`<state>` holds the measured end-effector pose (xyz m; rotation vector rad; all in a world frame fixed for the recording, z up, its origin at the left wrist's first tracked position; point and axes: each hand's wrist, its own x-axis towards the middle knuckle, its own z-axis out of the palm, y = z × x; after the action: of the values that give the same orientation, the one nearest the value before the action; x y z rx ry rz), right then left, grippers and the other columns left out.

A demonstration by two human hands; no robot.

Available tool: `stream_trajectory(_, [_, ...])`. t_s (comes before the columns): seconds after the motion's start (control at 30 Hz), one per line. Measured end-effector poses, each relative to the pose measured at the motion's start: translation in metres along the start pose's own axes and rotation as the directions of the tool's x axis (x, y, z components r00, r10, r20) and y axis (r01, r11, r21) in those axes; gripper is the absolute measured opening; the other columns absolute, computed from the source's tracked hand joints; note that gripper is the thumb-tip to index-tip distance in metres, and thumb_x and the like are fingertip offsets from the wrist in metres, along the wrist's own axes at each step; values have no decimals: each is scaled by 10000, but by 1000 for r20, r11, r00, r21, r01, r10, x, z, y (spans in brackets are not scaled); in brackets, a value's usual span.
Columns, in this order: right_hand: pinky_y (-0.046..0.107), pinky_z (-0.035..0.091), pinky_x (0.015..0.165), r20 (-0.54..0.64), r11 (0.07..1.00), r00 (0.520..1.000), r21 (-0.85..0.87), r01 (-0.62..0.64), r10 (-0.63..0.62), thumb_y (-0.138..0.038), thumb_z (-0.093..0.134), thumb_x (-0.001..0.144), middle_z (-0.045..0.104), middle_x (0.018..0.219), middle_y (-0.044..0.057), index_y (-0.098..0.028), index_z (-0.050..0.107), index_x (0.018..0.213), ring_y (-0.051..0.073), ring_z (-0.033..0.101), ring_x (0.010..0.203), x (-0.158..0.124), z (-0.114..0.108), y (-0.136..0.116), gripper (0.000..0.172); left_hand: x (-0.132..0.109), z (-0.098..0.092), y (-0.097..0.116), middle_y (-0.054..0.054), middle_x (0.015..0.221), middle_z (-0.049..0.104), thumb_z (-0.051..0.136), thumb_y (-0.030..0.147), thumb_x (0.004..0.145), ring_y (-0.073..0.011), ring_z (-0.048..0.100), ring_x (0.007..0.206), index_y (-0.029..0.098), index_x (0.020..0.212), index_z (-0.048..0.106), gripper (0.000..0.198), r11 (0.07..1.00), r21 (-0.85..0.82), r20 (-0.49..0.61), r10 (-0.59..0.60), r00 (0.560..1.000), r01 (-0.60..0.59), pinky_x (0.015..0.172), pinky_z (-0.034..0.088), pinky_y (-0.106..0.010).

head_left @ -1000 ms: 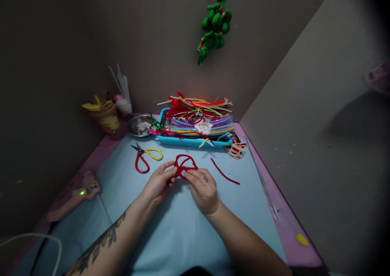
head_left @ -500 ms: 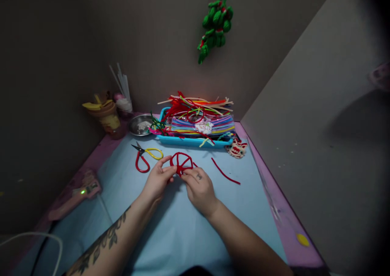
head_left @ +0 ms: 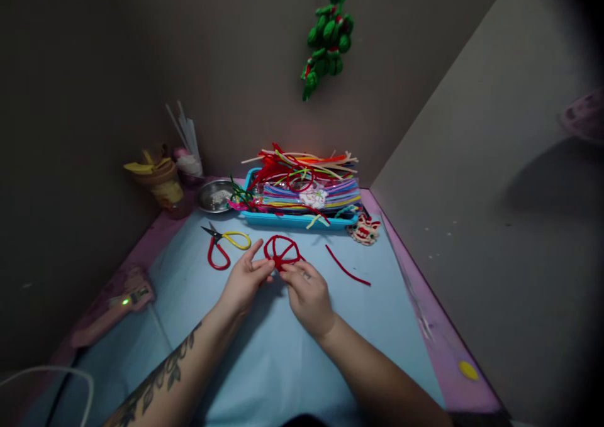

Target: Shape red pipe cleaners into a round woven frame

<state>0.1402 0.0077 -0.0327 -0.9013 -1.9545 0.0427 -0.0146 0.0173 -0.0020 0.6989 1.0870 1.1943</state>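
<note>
As our left hand [head_left: 243, 282] and right hand [head_left: 309, 293] each pinch the red wheel [head_left: 278, 261], grip closed, nearer us than the tray [head_left: 295, 220], we seem to shape it; the next move calls for steady pressure.

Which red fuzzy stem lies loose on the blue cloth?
The single curved stem to the right of the right hand; other red stems form the held spoked piece or lie in the blue tray.

Clockwise about the blue sheet's [head_left: 278, 358] middle are a hanging green ornament [head_left: 328, 34] (12 o'clock), a cream-and-red ornament [head_left: 364, 231] (2 o'clock), a yellow disc [head_left: 468, 370] (4 o'clock), a glue gun [head_left: 109, 319] (9 o'clock), a pot [head_left: 167, 187] (10 o'clock) and a metal dish [head_left: 206, 195] (11 o'clock).
</note>
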Motion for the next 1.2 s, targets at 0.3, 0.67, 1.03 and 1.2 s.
stream_trajectory(0.3, [388, 537, 731, 14, 996, 1000, -88, 26, -25, -36, 501, 832, 750, 1001, 52, -211, 668, 950, 233, 578, 857, 2, -3, -3, 269, -1, 1, 0, 42, 638, 652, 827, 265, 637, -57, 509, 490, 86, 1467, 298, 1000, 995, 39, -14, 94, 995, -94, 519, 427, -177])
stream_trajectory(0.67, [391, 523, 823, 32, 990, 991, -59, 131, -129, -29, 485, 829, 735, 1116, 54, -226, 651, 1017, 214, 610, 940, 0, -4, -3, 319, 7, -6, 2, 96, 550, 500, 702, 50, 748, 17, 339, 326, 146, 1025, 553, 329, 892, -333, 8, -323, 946, 307, 337, 225, -85])
stream_trajectory(1.03, [411, 548, 783, 8, 992, 994, -52, 111, -111, -16, 488, 827, 732, 1115, 56, -245, 645, 1039, 225, 638, 909, -2, -3, -2, 350, 3, -5, 7, 95, 554, 449, 646, 40, 802, 28, 321, 321, 144, 834, 529, 161, 841, -370, 83, -393, 916, 395, 336, 217, -84])
stream_trajectory(1.2, [410, 541, 768, 32, 993, 996, -81, 91, -88, -26, 481, 828, 733, 1088, 52, -234, 651, 967, 235, 615, 910, 0, -2, -3, 303, 3, -5, 5, 102, 553, 476, 737, 85, 732, 24, 318, 326, 150, 961, 561, 297, 903, -313, 56, -290, 955, 293, 335, 222, -83])
